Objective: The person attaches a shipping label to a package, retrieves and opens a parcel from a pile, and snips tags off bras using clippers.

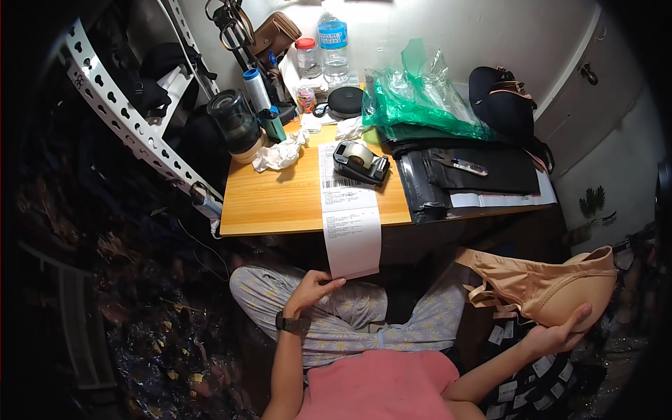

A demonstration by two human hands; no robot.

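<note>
My left hand (315, 288) pinches the lower left corner of a long printed paper slip (355, 245), which hangs over the table's front edge. On the slip's upper part stands a black tape dispenser (361, 162) with a roll of clear tape. Off to the right, my right hand (556, 336) grips a beige bra (560, 290) from below, thumb on the cup. The bra is held up in the air, its band reaching left and its straps dangling. Most of the right fingers are hidden under the cup.
On the wooden table (273, 203) lie crumpled paper (281, 152), black pouches (423, 185), a cutter or scissors (458, 164) and green plastic (420, 105). A water bottle (334, 49) stands behind. A white metal rack (119, 115) borders the left; plastic-wrapped items (182, 350) cover the floor.
</note>
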